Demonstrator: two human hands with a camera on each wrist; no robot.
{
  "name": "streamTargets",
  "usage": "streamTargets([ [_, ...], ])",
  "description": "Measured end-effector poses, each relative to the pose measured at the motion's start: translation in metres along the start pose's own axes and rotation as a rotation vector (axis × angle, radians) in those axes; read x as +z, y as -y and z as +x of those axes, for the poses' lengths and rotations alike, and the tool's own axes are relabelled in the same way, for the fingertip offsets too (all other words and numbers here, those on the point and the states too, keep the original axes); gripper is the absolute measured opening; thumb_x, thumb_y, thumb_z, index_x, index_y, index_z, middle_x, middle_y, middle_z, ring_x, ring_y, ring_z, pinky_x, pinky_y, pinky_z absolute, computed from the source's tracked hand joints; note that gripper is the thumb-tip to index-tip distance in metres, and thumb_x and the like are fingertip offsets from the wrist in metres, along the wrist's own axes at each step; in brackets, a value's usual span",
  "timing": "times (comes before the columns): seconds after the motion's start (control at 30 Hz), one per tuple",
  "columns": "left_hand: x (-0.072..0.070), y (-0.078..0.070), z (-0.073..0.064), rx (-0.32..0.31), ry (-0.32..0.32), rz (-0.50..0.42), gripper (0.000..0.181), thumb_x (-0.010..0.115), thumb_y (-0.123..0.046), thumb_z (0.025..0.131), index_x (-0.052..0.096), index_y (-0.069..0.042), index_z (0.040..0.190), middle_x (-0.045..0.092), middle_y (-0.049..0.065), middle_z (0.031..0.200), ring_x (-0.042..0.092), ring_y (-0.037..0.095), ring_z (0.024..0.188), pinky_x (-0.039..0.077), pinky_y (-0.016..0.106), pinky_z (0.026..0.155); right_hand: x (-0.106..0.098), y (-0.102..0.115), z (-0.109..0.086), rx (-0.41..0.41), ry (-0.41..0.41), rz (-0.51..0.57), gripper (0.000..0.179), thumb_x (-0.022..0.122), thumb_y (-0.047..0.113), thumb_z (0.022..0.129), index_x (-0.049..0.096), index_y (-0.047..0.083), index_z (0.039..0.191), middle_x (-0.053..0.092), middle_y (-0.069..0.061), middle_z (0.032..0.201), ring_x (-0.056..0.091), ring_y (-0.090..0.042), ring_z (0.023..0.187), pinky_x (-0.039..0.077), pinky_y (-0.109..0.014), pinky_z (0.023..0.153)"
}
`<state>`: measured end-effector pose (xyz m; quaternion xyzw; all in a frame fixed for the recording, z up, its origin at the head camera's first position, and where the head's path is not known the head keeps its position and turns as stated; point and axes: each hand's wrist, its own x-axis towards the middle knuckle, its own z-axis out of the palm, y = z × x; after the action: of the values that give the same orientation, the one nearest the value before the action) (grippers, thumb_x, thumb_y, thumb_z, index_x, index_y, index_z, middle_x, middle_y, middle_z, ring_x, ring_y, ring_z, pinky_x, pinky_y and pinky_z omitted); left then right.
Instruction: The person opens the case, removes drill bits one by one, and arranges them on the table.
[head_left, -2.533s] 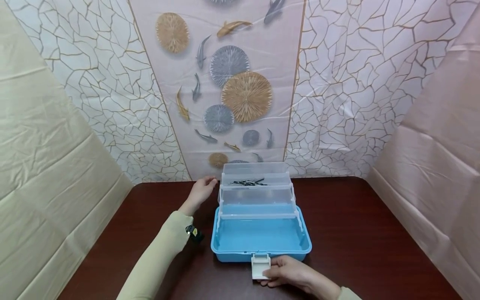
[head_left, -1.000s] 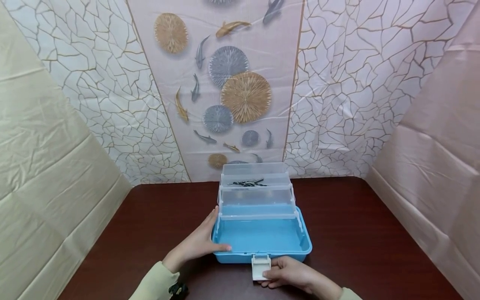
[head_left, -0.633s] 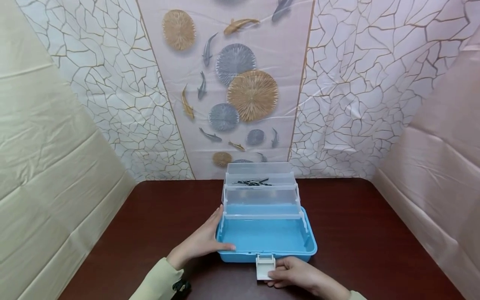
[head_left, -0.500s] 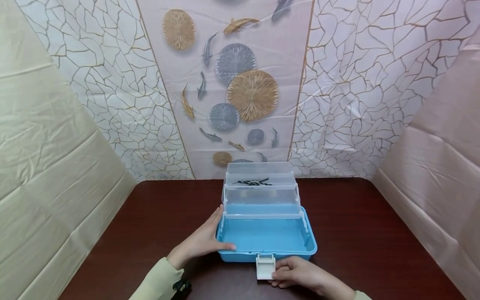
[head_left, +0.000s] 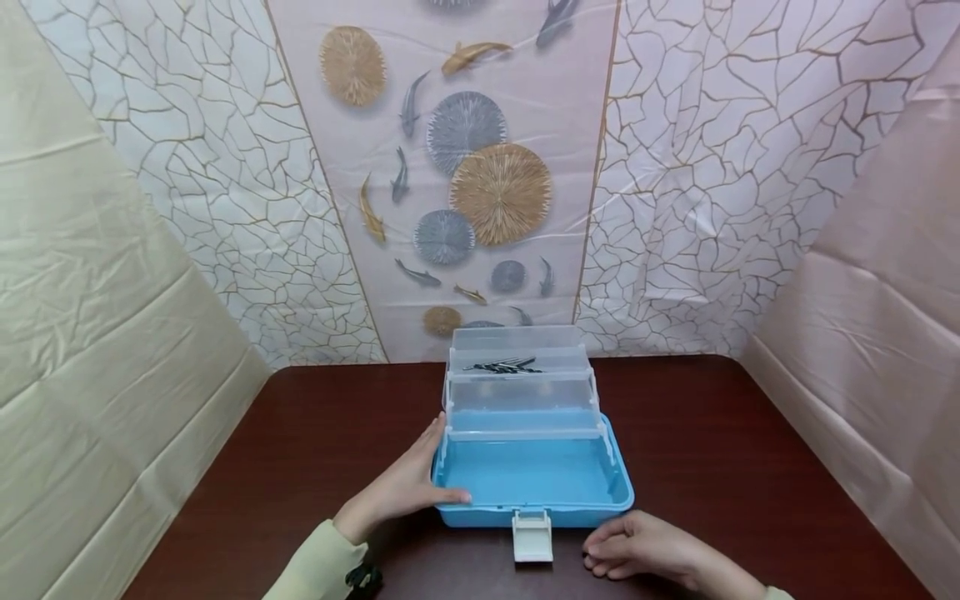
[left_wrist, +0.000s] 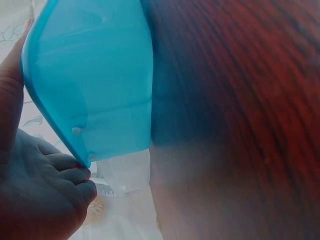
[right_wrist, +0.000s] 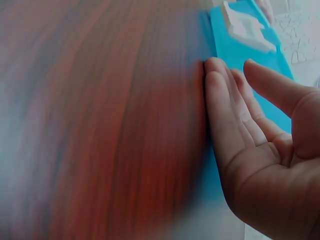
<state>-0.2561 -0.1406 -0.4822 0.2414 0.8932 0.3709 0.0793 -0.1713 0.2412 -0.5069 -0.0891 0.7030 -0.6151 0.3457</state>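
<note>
A blue plastic storage box (head_left: 532, 471) stands on the table with its lid raised and its clear tiered trays (head_left: 521, 396) folded up toward the back. In the upper tray lie several thin dark metal rods (head_left: 504, 366) that look like drill bits. My left hand (head_left: 401, 487) grips the box's left side, thumb over the front rim, fingers along the side toward the back. A white latch (head_left: 532, 537) hangs down, swung out from the box's front. Right of the latch, my right hand (head_left: 648, 550) is low at the table, apart from the latch, fingers loosely bent around nothing.
The dark red-brown table (head_left: 712, 458) extends to both sides of the box. Behind it hangs a patterned cloth (head_left: 465, 208), with plain cloth walls (head_left: 112, 375) at left and right. A dark band (head_left: 363, 577) sits at the left wrist.
My left hand has come from beside the raised trays down to the box's front left side and taken hold. My right hand has let go of the latch and moved right.
</note>
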Motion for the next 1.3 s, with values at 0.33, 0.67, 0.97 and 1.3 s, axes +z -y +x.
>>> streamTargets([
  [0.33,-0.001,0.002,-0.003,0.035,-0.004,0.016,0.126,0.086,-0.050,0.077,0.001,-0.013,0.163,0.004,0.016,0.168,0.006,0.029,0.153,0.022,0.055,0.118,-0.059,0.000,-0.024,-0.025,-0.117,-0.085,0.027,0.061,0.007,0.098,0.064,-0.016,0.114,0.073,-0.013,0.100,0.071,-0.020,0.088,0.059,-0.032,0.075],
  [0.67,-0.002,0.003,-0.002,0.026,-0.005,0.003,0.124,0.085,-0.049,0.078,0.001,-0.014,0.163,0.004,0.013,0.168,0.006,0.029,0.153,0.023,0.055,0.117,-0.129,0.034,-0.038,0.013,-0.299,-0.249,0.035,0.063,0.010,0.100,0.060,-0.018,0.120,0.073,-0.019,0.108,0.070,-0.029,0.100,0.057,-0.044,0.086],
  [0.97,0.000,0.002,-0.001,0.019,0.002,-0.004,0.124,0.085,-0.050,0.079,0.000,-0.019,0.163,0.002,0.010,0.168,0.006,0.028,0.153,0.024,0.056,0.117,-0.155,0.113,-0.036,-0.129,-0.445,-0.469,0.041,0.062,0.013,0.101,0.056,-0.016,0.130,0.070,-0.021,0.117,0.069,-0.028,0.103,0.057,-0.037,0.085],
  [1.3,0.000,0.002,-0.003,0.018,0.007,-0.018,0.123,0.084,-0.048,0.080,0.000,-0.018,0.163,0.001,0.010,0.169,0.006,0.028,0.153,0.024,0.056,0.117,-0.157,0.201,-0.008,-0.210,-0.547,-0.700,0.045,0.064,0.020,0.101,0.057,-0.012,0.132,0.065,-0.027,0.124,0.068,-0.030,0.102,0.056,-0.028,0.079],
])
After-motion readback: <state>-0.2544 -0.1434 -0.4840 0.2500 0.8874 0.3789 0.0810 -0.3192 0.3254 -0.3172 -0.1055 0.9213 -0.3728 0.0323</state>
